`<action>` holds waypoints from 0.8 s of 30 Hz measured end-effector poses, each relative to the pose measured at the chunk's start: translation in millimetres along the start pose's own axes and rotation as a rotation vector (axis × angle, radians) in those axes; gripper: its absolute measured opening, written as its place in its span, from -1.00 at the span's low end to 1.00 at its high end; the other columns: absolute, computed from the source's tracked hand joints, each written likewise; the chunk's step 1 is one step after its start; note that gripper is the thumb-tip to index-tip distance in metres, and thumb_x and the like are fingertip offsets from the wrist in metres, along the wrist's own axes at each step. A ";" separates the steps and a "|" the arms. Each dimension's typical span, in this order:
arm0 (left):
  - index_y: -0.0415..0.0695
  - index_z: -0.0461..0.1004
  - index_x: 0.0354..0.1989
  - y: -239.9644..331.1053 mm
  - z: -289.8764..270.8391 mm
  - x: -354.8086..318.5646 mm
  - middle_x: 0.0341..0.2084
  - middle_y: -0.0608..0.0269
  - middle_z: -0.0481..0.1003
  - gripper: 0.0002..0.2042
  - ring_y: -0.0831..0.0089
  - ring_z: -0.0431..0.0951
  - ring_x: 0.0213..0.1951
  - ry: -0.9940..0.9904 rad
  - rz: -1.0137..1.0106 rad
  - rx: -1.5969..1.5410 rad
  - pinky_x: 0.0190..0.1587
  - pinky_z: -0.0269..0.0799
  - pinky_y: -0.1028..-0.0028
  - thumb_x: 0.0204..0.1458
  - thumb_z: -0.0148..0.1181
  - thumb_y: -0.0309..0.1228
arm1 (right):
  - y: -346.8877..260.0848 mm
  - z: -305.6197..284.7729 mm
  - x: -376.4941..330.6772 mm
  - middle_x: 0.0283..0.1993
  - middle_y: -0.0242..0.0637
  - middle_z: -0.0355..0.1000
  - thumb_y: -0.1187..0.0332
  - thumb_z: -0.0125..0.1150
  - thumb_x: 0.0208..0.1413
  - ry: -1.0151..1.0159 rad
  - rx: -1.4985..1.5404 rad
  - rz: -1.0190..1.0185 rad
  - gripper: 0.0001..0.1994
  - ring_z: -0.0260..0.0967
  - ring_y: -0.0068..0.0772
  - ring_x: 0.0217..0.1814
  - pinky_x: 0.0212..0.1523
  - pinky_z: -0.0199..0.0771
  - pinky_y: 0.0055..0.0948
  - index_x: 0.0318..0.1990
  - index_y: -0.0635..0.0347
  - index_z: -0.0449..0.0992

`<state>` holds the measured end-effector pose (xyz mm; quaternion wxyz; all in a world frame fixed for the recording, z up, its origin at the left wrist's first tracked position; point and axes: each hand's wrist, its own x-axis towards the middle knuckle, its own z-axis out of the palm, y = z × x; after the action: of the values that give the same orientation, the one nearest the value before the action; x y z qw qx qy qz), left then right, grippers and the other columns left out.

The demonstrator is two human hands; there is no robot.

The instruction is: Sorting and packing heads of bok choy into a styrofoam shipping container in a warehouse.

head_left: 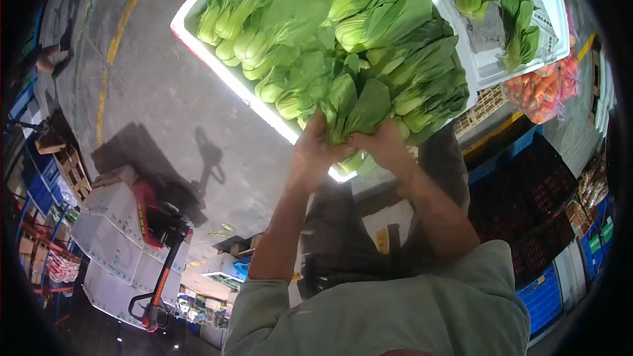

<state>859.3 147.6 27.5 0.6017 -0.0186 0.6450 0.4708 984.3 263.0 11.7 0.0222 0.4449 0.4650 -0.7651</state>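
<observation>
A white foam box is packed with several green bok choy heads. My left hand and my right hand both grip one bok choy bunch at the box's near edge, fingers closed around its pale stem end. Both forearms rise from my grey-green sleeves at the bottom of the view.
A second white foam box at the upper right holds a few bok choy heads. A bag of orange carrots lies beside it. Dark and blue crates stand at the right. A red pallet jack loaded with white boxes stands at the lower left on grey concrete with yellow lines.
</observation>
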 end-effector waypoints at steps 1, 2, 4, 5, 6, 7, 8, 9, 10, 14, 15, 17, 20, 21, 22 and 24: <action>-0.27 0.00 0.31 -1.2 -0.7 0.7 0.08 0.12 0.33 -0.22 0.40 0.36 0.08 0.005 -0.001 0.005 0.13 0.32 0.41 -0.14 0.23 -0.75 | 1.5 -2.2 0.6 -0.26 -0.25 0.51 0.43 0.31 -0.08 0.020 0.028 -0.061 -0.70 0.39 -0.53 -0.27 -0.24 0.43 -0.44 -0.16 0.36 0.49; -0.31 -0.02 0.31 -4.5 -1.6 1.4 0.10 0.04 0.30 -0.20 0.34 0.32 0.12 0.029 -0.030 -0.055 0.11 0.34 0.39 -0.14 0.28 -0.69 | 2.6 -3.3 1.4 -0.25 -0.26 0.50 0.45 0.31 -0.09 0.040 0.055 -0.121 -0.69 0.39 -0.53 -0.27 -0.24 0.43 -0.44 -0.15 0.35 0.48; -0.34 -0.05 0.30 -14.8 -1.9 3.8 0.13 -0.05 0.28 -0.17 0.28 0.29 0.16 0.055 -0.058 -0.114 0.10 0.35 0.37 -0.15 0.33 -0.63 | 2.6 -3.4 1.3 -0.28 -0.28 0.50 0.46 0.31 -0.10 0.055 0.046 -0.148 -0.71 0.40 -0.52 -0.29 -0.25 0.43 -0.45 -0.18 0.34 0.48; -0.34 -0.03 0.30 -21.0 0.1 5.6 0.11 -0.03 0.29 -0.18 0.31 0.31 0.13 0.143 0.013 -0.156 0.09 0.36 0.40 -0.15 0.33 -0.64 | 1.5 -3.2 0.8 -0.30 -0.29 0.49 0.47 0.30 -0.10 0.074 0.032 -0.175 -0.74 0.40 -0.50 -0.30 -0.27 0.43 -0.45 -0.21 0.32 0.48; -0.35 -0.02 0.29 -27.1 2.4 6.3 0.09 0.00 0.30 -0.19 0.34 0.32 0.11 0.232 0.085 -0.199 0.07 0.36 0.42 -0.15 0.33 -0.64 | -0.2 -3.0 0.9 -0.32 -0.30 0.49 0.48 0.30 -0.11 0.092 0.017 -0.202 -0.76 0.41 -0.48 -0.32 -0.28 0.43 -0.45 -0.24 0.31 0.48; -0.35 0.00 0.29 -15.6 11.0 2.8 0.07 0.06 0.31 -0.21 0.36 0.33 0.08 0.251 0.086 -0.176 0.06 0.34 0.44 -0.14 0.33 -0.64 | -6.2 -4.1 1.2 -0.38 -0.31 0.48 0.49 0.27 -0.12 0.100 -0.084 -0.106 -0.81 0.42 -0.45 -0.35 -0.31 0.43 -0.44 -0.29 0.29 0.48; -0.35 0.00 0.29 -20.4 12.9 4.7 0.07 0.06 0.31 -0.21 0.36 0.33 0.08 0.251 0.086 -0.173 0.06 0.34 0.44 -0.14 0.33 -0.64 | -6.0 -4.1 2.3 -0.38 -0.31 0.48 0.49 0.27 -0.12 0.101 -0.081 -0.107 -0.81 0.42 -0.45 -0.35 -0.31 0.43 -0.44 -0.29 0.29 0.48; -0.35 0.01 0.28 -28.3 13.5 7.7 0.07 0.08 0.32 -0.22 0.37 0.32 0.07 0.269 0.134 -0.193 0.07 0.32 0.44 -0.13 0.33 -0.64 | -5.6 -3.8 3.4 -0.39 -0.31 0.48 0.49 0.25 -0.12 0.143 -0.070 -0.126 -0.82 0.42 -0.45 -0.37 -0.31 0.43 -0.44 -0.30 0.29 0.48; -0.34 0.01 0.28 -21.8 18.8 9.4 0.07 0.10 0.32 -0.23 0.38 0.32 0.07 0.284 0.183 -0.214 0.07 0.31 0.44 -0.12 0.33 -0.63 | -6.7 -3.7 3.9 -0.41 -0.30 0.47 0.49 0.23 -0.12 0.188 -0.060 -0.146 -0.84 0.42 -0.44 -0.38 -0.32 0.43 -0.43 -0.31 0.29 0.48; -0.27 0.21 0.14 -1.2 44.5 9.3 0.01 0.15 0.38 -0.44 0.38 0.38 0.04 0.318 0.265 -0.334 0.11 0.26 0.40 -0.09 0.23 -0.67 | 0.3 -11.1 6.8 -0.40 -0.30 0.47 0.49 0.20 -0.10 0.331 -0.166 -0.255 -0.85 0.44 -0.42 -0.38 -0.31 0.44 -0.41 -0.31 0.27 0.49; -0.26 0.24 0.13 -5.0 52.8 12.5 -0.01 0.15 0.38 -0.46 0.39 0.38 0.02 0.437 0.231 -0.257 0.10 0.26 0.40 -0.10 0.21 -0.69 | 14.1 -18.6 8.8 -0.41 -0.30 0.47 0.50 0.18 -0.11 0.248 -0.156 -0.152 -0.85 0.45 -0.43 -0.39 -0.34 0.45 -0.42 -0.31 0.26 0.50; -0.24 0.27 0.10 -12.6 51.1 13.7 -0.03 0.15 0.40 -0.50 0.41 0.39 -0.04 0.469 0.256 -0.418 0.00 0.33 0.41 -0.08 0.17 -0.71 | 30.5 -26.5 9.8 -0.41 -0.29 0.47 0.51 0.16 -0.10 0.282 -0.139 -0.138 -0.85 0.47 -0.42 -0.42 -0.39 0.47 -0.45 -0.31 0.24 0.51; -0.15 0.31 0.10 15.4 46.3 18.0 0.02 0.14 0.39 -0.55 0.25 0.40 0.02 0.453 0.287 -0.621 0.13 0.31 0.17 0.02 0.24 -0.40 | -16.2 -25.2 22.3 -0.37 -0.25 0.48 0.49 0.17 -0.07 0.443 0.508 0.228 -0.87 0.47 -0.40 -0.43 -0.48 0.49 -0.47 -0.32 0.27 0.51; -0.16 0.25 0.16 15.0 38.9 24.0 0.05 0.12 0.36 -0.49 0.20 0.37 0.07 0.383 0.434 -0.625 0.21 0.22 0.05 0.05 0.21 -0.28 | -28.4 -36.4 21.3 -0.37 -0.25 0.48 0.49 0.17 -0.07 0.475 0.498 0.208 -0.87 0.47 -0.40 -0.43 -0.48 0.49 -0.47 -0.32 0.27 0.51; -0.18 0.23 0.18 23.0 37.0 26.9 0.07 0.12 0.35 -0.46 0.19 0.35 0.10 0.120 0.442 -0.645 0.23 0.17 0.01 0.07 0.19 -0.20 | -35.6 -49.4 21.8 -0.34 -0.23 0.48 0.48 0.17 -0.06 0.469 0.511 0.147 -0.85 0.47 -0.39 -0.40 -0.48 0.49 -0.47 -0.29 0.30 0.49; -0.19 0.24 0.17 37.3 38.4 24.8 0.07 0.09 0.35 -0.45 0.16 0.33 0.13 0.093 0.336 -0.712 0.24 0.12 -0.03 0.05 0.19 -0.20 | -62.5 -61.5 20.7 -0.29 -0.22 0.48 0.47 0.19 -0.06 0.494 0.452 0.112 -0.80 0.46 -0.38 -0.38 -0.48 0.49 -0.44 -0.25 0.35 0.47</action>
<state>859.6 206.0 36.1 0.4424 -0.1418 0.4621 0.7554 984.4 351.3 29.8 -0.1482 0.6352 0.2496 -0.7157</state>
